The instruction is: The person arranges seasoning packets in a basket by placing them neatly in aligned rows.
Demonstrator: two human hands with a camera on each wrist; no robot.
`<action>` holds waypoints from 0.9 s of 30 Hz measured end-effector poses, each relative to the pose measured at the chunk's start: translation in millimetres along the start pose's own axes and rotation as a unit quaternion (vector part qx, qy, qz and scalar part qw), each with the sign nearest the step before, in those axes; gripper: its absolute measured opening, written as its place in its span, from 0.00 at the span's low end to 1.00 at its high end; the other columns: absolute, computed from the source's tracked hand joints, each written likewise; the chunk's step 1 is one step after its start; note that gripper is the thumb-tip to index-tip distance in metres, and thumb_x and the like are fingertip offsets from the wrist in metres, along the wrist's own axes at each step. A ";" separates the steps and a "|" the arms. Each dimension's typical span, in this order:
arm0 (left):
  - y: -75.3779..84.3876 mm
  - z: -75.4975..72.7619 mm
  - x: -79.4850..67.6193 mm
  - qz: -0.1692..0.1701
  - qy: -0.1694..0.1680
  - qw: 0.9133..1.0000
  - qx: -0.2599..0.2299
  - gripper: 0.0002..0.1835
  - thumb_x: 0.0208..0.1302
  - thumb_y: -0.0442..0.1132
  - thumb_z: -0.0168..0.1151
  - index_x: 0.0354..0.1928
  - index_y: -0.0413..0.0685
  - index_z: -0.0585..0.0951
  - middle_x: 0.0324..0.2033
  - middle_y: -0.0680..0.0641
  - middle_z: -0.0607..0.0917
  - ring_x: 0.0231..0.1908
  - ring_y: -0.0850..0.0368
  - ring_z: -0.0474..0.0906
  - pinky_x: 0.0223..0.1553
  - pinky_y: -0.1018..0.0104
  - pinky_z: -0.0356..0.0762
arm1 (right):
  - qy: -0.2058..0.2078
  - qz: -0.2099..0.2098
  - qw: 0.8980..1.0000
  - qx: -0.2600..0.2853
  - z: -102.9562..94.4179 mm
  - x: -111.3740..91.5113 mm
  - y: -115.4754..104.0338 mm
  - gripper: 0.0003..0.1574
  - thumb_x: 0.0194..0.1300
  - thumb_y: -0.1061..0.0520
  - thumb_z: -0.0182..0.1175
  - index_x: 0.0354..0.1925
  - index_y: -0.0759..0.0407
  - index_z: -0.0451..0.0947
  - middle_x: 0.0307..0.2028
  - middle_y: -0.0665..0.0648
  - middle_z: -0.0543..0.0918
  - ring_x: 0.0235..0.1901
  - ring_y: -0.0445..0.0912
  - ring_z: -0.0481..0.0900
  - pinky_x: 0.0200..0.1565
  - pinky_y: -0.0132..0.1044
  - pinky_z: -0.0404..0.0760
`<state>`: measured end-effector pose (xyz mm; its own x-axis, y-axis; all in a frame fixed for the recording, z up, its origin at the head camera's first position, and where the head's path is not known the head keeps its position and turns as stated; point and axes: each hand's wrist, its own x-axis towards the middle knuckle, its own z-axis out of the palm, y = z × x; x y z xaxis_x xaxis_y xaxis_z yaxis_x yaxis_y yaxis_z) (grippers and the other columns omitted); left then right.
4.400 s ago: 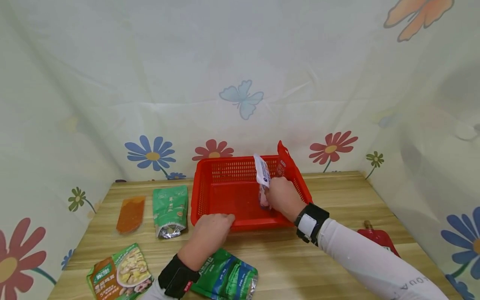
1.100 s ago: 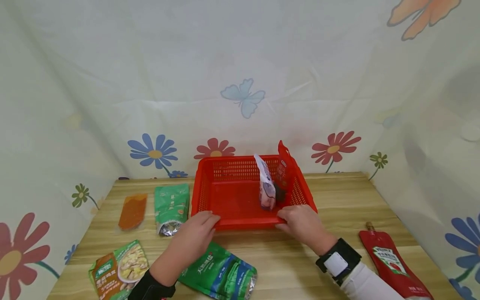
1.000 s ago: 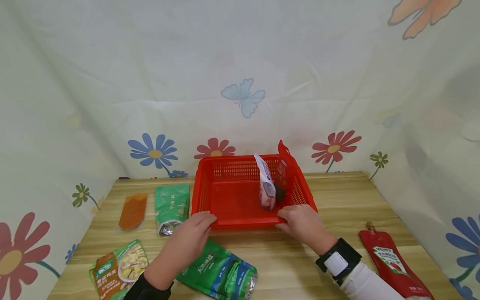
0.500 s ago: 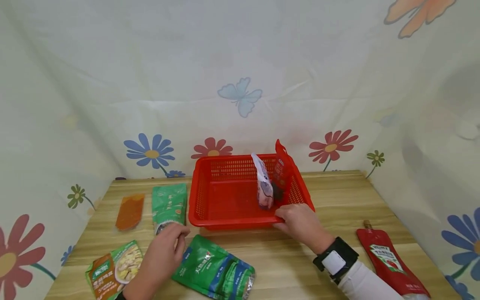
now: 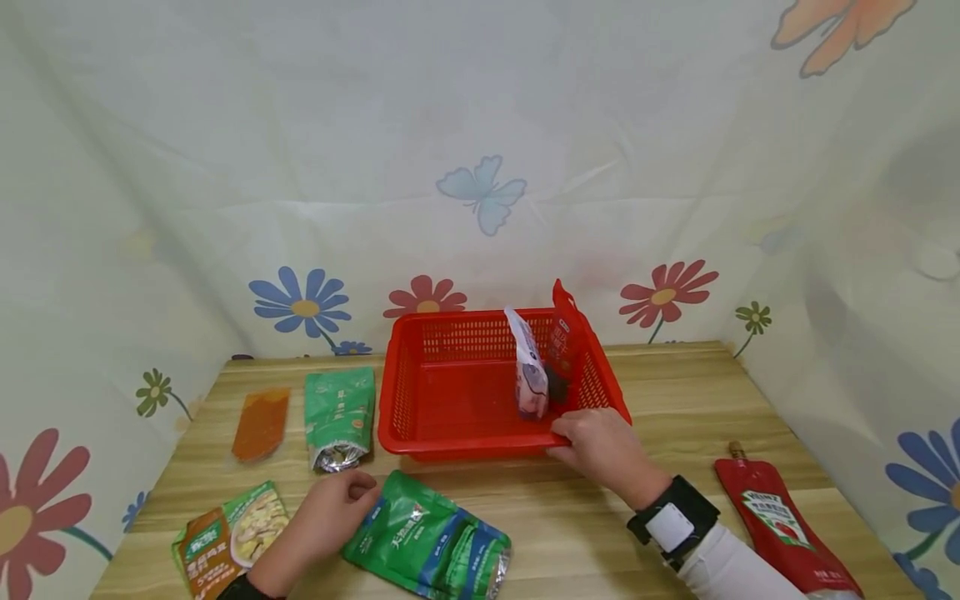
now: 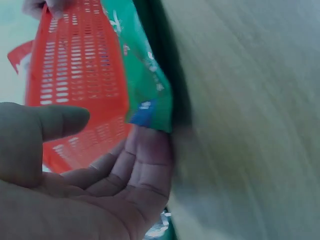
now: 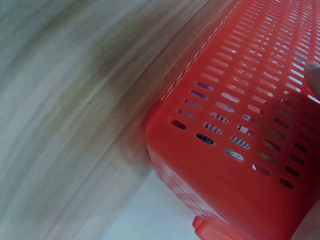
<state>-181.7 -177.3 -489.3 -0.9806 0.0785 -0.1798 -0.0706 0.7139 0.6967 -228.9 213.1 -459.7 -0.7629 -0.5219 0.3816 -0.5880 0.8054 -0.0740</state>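
A red plastic basket (image 5: 465, 408) stands at the middle of the table, its near right rim gripped by my right hand (image 5: 603, 450). In it, a white-and-pink packet (image 5: 531, 379) and a red pouch (image 5: 567, 337) stand upright on the right side. My left hand (image 5: 333, 510) is at the left edge of a green-and-blue pouch (image 5: 427, 537) lying flat in front of the basket. In the left wrist view the fingers (image 6: 150, 165) reach the pouch's edge, with the thumb held apart from them. The right wrist view shows mostly the basket's slotted wall (image 7: 240, 105).
On the left lie an orange-brown packet (image 5: 260, 425), a green pouch (image 5: 339, 412) with a silver end, and a brown-green food packet (image 5: 228, 537). A red ketchup pouch (image 5: 783, 521) with a spout lies at the right. A flowered cloth (image 5: 480, 125) surrounds the table.
My right hand let go of the white-and-pink packet in the basket and moved to the rim. My left hand left the basket's rim and came back to the green-and-blue pouch's edge.
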 end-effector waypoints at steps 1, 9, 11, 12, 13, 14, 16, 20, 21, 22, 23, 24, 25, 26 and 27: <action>-1.3 -0.3 2.4 -0.004 -0.011 1.000 -0.010 0.11 0.69 0.41 0.65 0.46 0.40 0.86 0.35 0.50 0.88 0.37 0.60 0.82 0.39 0.61 0.83 | 0.000 0.001 1.000 0.000 0.0 0.1 -0.1 0.16 0.51 0.45 0.81 0.35 0.49 0.89 0.29 0.47 0.90 0.27 0.40 0.84 0.40 0.37 0.88; -4.9 -5.4 18.5 0.049 -0.089 0.995 -0.006 0.13 0.68 0.44 0.67 0.43 0.40 0.88 0.36 0.50 0.88 0.36 0.58 0.80 0.38 0.61 0.81 | -0.007 0.007 1.000 -0.002 -0.4 0.9 0.0 0.17 0.50 0.44 0.81 0.35 0.49 0.89 0.28 0.46 0.89 0.25 0.38 0.82 0.39 0.36 0.88; -4.5 -5.9 20.1 0.062 -0.100 0.993 -0.004 0.12 0.67 0.44 0.68 0.38 0.41 0.88 0.32 0.51 0.86 0.33 0.58 0.78 0.35 0.63 0.77 | -0.008 0.007 1.000 -0.002 -0.2 0.9 0.2 0.17 0.51 0.43 0.80 0.35 0.49 0.89 0.28 0.46 0.89 0.25 0.37 0.81 0.38 0.35 0.88; -4.1 -6.0 20.0 0.064 -0.105 0.992 -0.005 0.11 0.67 0.44 0.68 0.35 0.42 0.87 0.29 0.52 0.84 0.31 0.58 0.76 0.34 0.64 0.74 | -0.008 0.007 1.000 -0.003 -0.1 0.8 0.3 0.17 0.50 0.43 0.81 0.35 0.49 0.89 0.28 0.46 0.89 0.25 0.37 0.81 0.38 0.35 0.88; -3.5 -5.7 19.9 0.066 -0.109 0.992 -0.011 0.12 0.67 0.44 0.67 0.32 0.43 0.85 0.26 0.53 0.81 0.29 0.58 0.73 0.32 0.66 0.71 | -0.008 0.007 1.000 -0.003 0.0 0.6 0.5 0.17 0.50 0.43 0.81 0.34 0.49 0.89 0.28 0.46 0.89 0.25 0.37 0.81 0.38 0.35 0.88; -2.8 -5.1 19.5 0.070 -0.112 0.991 -0.018 0.13 0.68 0.44 0.67 0.29 0.44 0.83 0.23 0.54 0.77 0.27 0.58 0.71 0.30 0.67 0.68 | -0.008 0.006 1.000 -0.004 0.3 0.3 0.8 0.17 0.50 0.44 0.81 0.35 0.50 0.89 0.28 0.46 0.89 0.25 0.37 0.81 0.38 0.36 0.88; -1.6 -3.1 18.6 0.077 -0.117 0.989 -0.036 0.15 0.70 0.43 0.64 0.26 0.44 0.78 0.20 0.54 0.72 0.24 0.59 0.68 0.27 0.69 0.64 | -0.006 0.006 1.000 -0.003 0.4 0.0 1.2 0.17 0.50 0.44 0.81 0.35 0.50 0.89 0.28 0.46 0.89 0.25 0.38 0.81 0.38 0.36 0.88; 1.2 3.8 18.0 0.060 -0.122 0.987 -0.088 0.15 0.76 0.42 0.57 0.34 0.37 0.78 0.26 0.47 0.77 0.29 0.54 0.75 0.30 0.66 0.72 | -0.003 0.008 1.000 -0.003 1.3 -0.3 1.8 0.17 0.49 0.45 0.81 0.34 0.50 0.88 0.28 0.46 0.89 0.25 0.38 0.81 0.38 0.36 0.88; 1.8 5.9 18.0 0.046 -0.120 0.986 -0.102 0.15 0.77 0.42 0.55 0.40 0.34 0.80 0.32 0.42 0.81 0.35 0.49 0.79 0.37 0.62 0.78 | -0.003 0.009 1.000 -0.004 1.5 -0.2 1.8 0.17 0.49 0.45 0.81 0.34 0.50 0.88 0.28 0.46 0.89 0.25 0.38 0.81 0.38 0.36 0.88; 2.6 7.9 18.0 0.031 -0.117 0.986 -0.115 0.17 0.78 0.42 0.53 0.48 0.31 0.80 0.40 0.36 0.83 0.42 0.42 0.81 0.45 0.56 0.81 | -0.003 0.010 1.000 -0.004 2.0 -0.1 1.8 0.17 0.49 0.44 0.81 0.34 0.50 0.88 0.28 0.46 0.88 0.25 0.38 0.81 0.38 0.36 0.88; 3.5 9.7 18.1 0.016 -0.112 0.985 -0.126 0.20 0.78 0.42 0.52 0.55 0.28 0.78 0.49 0.31 0.82 0.51 0.36 0.80 0.54 0.49 0.80 | -0.004 0.011 1.000 -0.005 2.4 -0.1 1.7 0.17 0.49 0.44 0.81 0.34 0.50 0.88 0.27 0.46 0.88 0.25 0.38 0.81 0.38 0.35 0.88; 4.3 11.3 18.2 0.002 -0.110 0.985 -0.137 0.23 0.79 0.42 0.51 0.61 0.25 0.75 0.57 0.27 0.79 0.59 0.31 0.76 0.61 0.42 0.75 | -0.006 0.011 1.000 -0.007 2.9 -0.2 1.7 0.17 0.49 0.44 0.81 0.34 0.50 0.89 0.27 0.46 0.88 0.25 0.37 0.80 0.38 0.35 0.88; 5.1 12.5 18.1 -0.012 -0.106 0.984 -0.145 0.26 0.79 0.42 0.50 0.65 0.23 0.71 0.63 0.25 0.74 0.65 0.28 0.70 0.67 0.38 0.69 | -0.007 0.012 1.000 -0.008 3.3 -0.4 1.6 0.17 0.49 0.45 0.81 0.34 0.50 0.89 0.27 0.46 0.88 0.25 0.37 0.80 0.38 0.35 0.88; 5.6 13.3 17.8 -0.022 -0.104 0.983 -0.152 0.29 0.79 0.43 0.49 0.68 0.21 0.67 0.68 0.24 0.69 0.70 0.27 0.64 0.70 0.34 0.62 | -0.008 0.012 1.000 -0.007 3.6 -0.6 1.5 0.17 0.50 0.45 0.81 0.34 0.50 0.89 0.27 0.46 0.88 0.25 0.37 0.80 0.38 0.35 0.88; 5.8 13.9 18.1 -0.027 -0.108 0.981 -0.159 0.30 0.80 0.43 0.49 0.68 0.21 0.66 0.69 0.24 0.68 0.71 0.27 0.62 0.71 0.34 0.61 | -0.009 0.012 1.000 -0.008 3.8 -0.9 1.4 0.17 0.50 0.45 0.81 0.34 0.51 0.89 0.27 0.46 0.88 0.24 0.37 0.80 0.38 0.35 0.88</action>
<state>-197.4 -162.1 -498.2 -0.9142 0.2175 -0.3419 -0.2087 0.4705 0.8574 -230.1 213.6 -463.6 -0.7814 -0.5069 0.3640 -0.5651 0.8222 -0.0682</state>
